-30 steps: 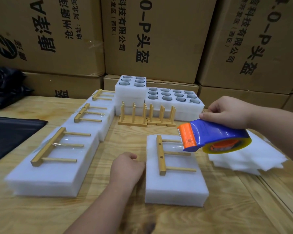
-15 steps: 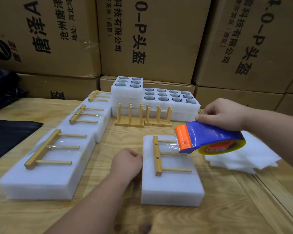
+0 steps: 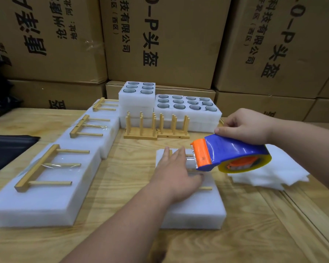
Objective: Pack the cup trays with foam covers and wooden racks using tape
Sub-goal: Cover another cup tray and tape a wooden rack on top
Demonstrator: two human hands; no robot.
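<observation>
A white foam-covered tray lies in front of me on the wooden table. A wooden rack lies flat on top of it, mostly hidden by my left hand, which presses on it with straight fingers. My right hand grips a blue and orange tape dispenser just above the tray's right side. Its orange blade end sits by my left fingertips, with clear tape stretched to the foam.
Three foam packs with racks taped on top line the left side. Open cup trays and two upright racks stand at the back, before stacked cardboard boxes. Loose foam sheets lie at right; a black bag at left.
My left hand rose from the table beside the tray, opened, and now lies flat over the rack. The dispenser stayed just above the tray's right side.
</observation>
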